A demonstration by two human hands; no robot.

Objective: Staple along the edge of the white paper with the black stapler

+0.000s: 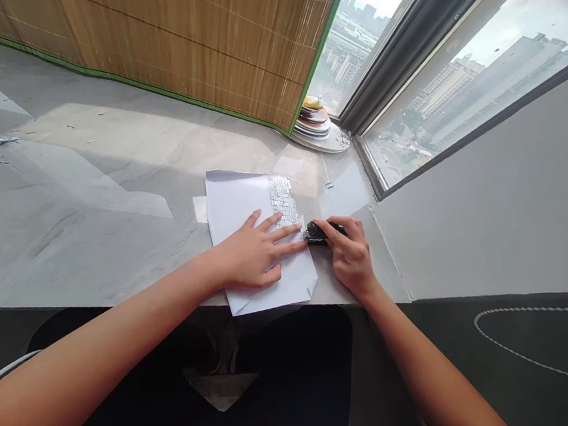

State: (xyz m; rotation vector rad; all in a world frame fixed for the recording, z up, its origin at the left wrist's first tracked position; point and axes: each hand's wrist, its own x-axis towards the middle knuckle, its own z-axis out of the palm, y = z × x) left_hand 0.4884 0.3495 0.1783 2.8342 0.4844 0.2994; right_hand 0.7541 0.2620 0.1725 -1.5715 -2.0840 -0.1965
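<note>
A white sheet of paper (236,207) lies on the counter, with a corner folded at its near edge. Rows of metal staples (282,196) cover a band along its right side. My left hand (260,249) rests flat on the sheet, fingers spread over the lower part of the staples. In my right hand (352,253) is a black stapler (318,232), gripped from the right. The stapler's front end meets the right edge of the paper, close to my left fingertips. Whether its jaws are pressed together cannot be made out.
A bamboo blind with green edging (187,41) hangs at the back. Stacked plates (313,126) stand in the corner by the window frame (355,112). One loose staple (330,185) lies right of the paper; small scraps (7,140) lie far left. The counter's front edge is close to me.
</note>
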